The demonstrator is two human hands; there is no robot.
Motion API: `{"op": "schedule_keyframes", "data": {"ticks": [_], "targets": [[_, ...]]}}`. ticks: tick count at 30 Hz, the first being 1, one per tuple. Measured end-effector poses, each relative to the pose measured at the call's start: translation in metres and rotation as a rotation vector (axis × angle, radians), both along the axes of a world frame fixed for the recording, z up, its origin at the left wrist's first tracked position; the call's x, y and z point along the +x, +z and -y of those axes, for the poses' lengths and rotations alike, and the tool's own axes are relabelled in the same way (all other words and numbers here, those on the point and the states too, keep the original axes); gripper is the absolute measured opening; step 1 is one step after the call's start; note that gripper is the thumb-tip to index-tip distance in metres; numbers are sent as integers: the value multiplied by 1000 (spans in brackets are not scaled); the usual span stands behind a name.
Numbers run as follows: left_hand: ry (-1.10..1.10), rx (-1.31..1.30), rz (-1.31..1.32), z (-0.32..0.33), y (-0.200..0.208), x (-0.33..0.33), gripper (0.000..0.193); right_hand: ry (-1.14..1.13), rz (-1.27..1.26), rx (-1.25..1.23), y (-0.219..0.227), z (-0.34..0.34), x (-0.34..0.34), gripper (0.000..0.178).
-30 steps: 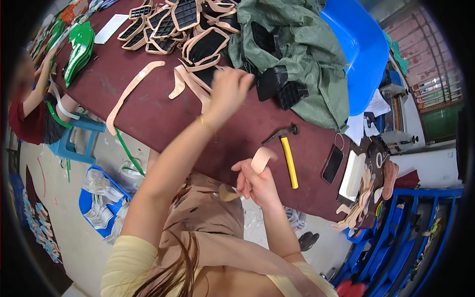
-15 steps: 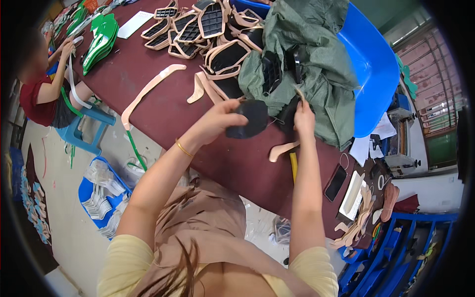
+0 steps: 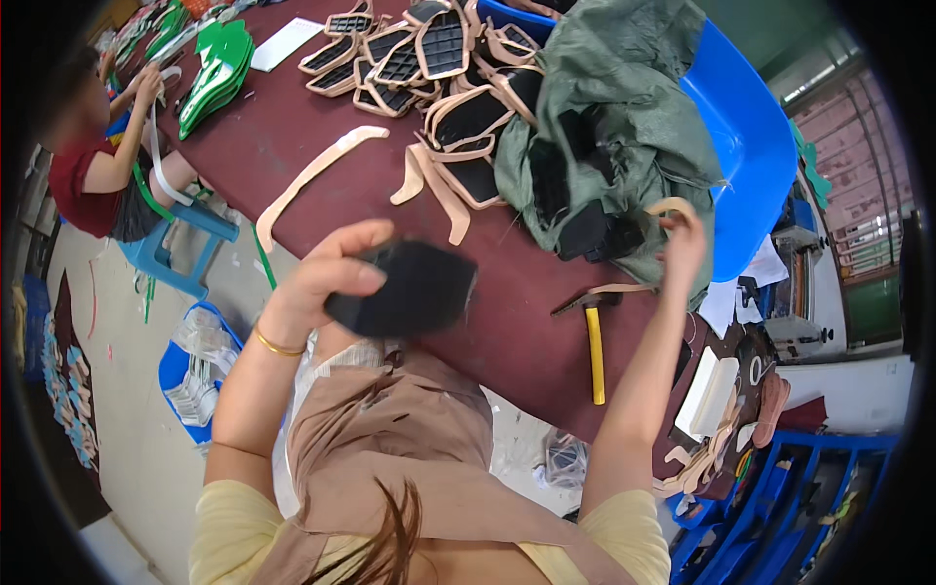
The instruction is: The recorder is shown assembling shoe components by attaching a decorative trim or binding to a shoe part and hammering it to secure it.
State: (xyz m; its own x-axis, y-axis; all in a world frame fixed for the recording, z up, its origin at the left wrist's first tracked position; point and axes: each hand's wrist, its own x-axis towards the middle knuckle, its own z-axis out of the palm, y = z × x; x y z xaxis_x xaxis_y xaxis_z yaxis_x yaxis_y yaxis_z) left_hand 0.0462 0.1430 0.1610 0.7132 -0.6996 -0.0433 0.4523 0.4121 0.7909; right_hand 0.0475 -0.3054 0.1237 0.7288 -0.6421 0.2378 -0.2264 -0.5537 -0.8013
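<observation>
Between the thumb and fingers of my left hand (image 3: 327, 278) is a flat black angular piece (image 3: 414, 291), slightly blurred, held over the table's near edge. My right hand (image 3: 684, 244) pinches a thin beige strip (image 3: 670, 205) that curves above the fingers, by the side of the green sack (image 3: 643, 107). Another beige end (image 3: 629, 289) shows below that hand, by the hammer's head; I cannot tell whether it is the same strip. The yellow-handled hammer (image 3: 597, 356) lies on the table. Black pieces (image 3: 590, 232) sit in the sack's mouth.
Several beige-edged black pieces (image 3: 444, 49) are heaped at the back. Loose beige strips (image 3: 322, 175) lie left of them on the maroon table (image 3: 341, 219). A blue tub (image 3: 746, 146) stands behind the sack. A white tray (image 3: 707, 398) lies right. A co-worker (image 3: 93, 175) sits far left.
My left hand has brought the black piece left and nearer to me. My right hand has moved right with the beige strip, and the hammer is now uncovered. The view has shifted slightly.
</observation>
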Motion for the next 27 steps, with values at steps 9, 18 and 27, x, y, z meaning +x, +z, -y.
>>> {"op": "schedule_keyframes", "data": {"ticks": [9,18,27], "targets": [[359,215,213,13,28,-22,20,844,-325,511,37,-158,-79,22],[46,-92,-48,-23,16,-6,30,575,452,801,83,-103,-161,66],[-128,-546,-427,47,1,-25,60,504,228,1272,41,-233,-109,41]]}}
